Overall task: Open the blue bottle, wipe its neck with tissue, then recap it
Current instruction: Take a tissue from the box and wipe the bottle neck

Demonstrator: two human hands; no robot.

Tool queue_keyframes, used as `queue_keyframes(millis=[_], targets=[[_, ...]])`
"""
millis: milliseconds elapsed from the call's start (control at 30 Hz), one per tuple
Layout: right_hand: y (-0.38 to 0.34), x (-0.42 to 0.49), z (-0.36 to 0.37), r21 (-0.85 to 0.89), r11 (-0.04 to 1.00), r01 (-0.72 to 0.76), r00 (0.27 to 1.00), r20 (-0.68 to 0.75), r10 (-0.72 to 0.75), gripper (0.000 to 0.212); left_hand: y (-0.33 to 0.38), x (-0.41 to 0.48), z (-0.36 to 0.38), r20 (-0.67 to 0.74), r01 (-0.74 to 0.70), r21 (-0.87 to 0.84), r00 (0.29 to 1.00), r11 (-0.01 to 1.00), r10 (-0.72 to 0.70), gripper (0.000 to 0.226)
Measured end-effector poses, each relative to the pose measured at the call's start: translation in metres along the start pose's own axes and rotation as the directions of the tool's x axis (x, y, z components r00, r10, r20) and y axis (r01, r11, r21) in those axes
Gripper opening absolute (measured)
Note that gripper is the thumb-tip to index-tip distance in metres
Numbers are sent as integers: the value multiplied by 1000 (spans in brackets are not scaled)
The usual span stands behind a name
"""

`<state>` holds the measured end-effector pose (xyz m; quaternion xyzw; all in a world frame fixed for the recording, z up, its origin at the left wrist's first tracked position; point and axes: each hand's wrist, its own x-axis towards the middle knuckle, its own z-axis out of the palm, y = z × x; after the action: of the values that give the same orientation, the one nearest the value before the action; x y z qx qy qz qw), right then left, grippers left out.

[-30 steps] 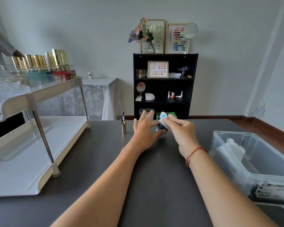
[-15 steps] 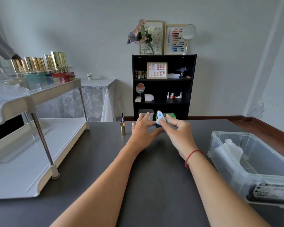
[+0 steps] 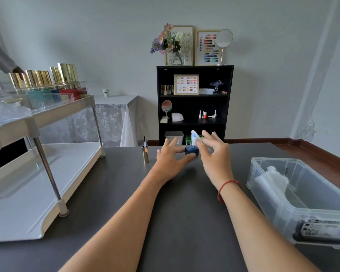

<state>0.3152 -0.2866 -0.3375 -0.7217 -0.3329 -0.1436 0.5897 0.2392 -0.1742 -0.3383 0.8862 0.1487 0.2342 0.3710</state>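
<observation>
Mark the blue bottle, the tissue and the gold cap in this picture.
blue bottle (image 3: pixel 191 151): head view, front face of its square body.
tissue (image 3: pixel 194 137): head view, the blue-stained middle of the wad.
gold cap (image 3: pixel 145 156): head view, the middle of its upright gold barrel.

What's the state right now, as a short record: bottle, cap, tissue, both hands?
bottle: uncapped, upright on table
cap: off, standing brush-up on table, left of left hand
tissue: blue-stained, just above neck
left hand: steadies bottle between thumb and finger
right hand: pinches tissue
step: neck wipe; recap not yet done
</observation>
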Motion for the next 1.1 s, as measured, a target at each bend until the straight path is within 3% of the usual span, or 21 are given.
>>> queue_keyframes(millis=[67,200,267,467,567,767,867,1100], targets=[[-3,0,-1,-16,1000,26,1000,6,-26,23,0,0,0,0,-2,3,1000,1000,2,38],[0,-2,0,-220,968,121,987,129,-94,26,-2,-1,-1,9,-44,10,999,999,44,35],[1,-1,2,-231,967,111,990,112,-87,25,-2,-1,-1,5,-41,18,999,999,41,34],[-1,0,4,-163,984,74,997,40,-68,23,-2,0,1,15,-36,38,999,999,36,35],[-4,0,2,-23,1000,5,999,47,-4,25,-2,0,1,-9,-13,-6,1000,1000,13,35],[-5,-6,-3,103,979,-177,972,173,158,35,-4,0,-1,-23,6,-67,1000,998,-7,39],[-9,-7,-2,257,931,-259,959,184,216,24,-4,-1,0,-27,0,-74,1000,997,-2,37],[-4,-4,-1,157,973,-172,973,181,143,18,-6,0,1,16,-12,-38,1000,999,13,39]])
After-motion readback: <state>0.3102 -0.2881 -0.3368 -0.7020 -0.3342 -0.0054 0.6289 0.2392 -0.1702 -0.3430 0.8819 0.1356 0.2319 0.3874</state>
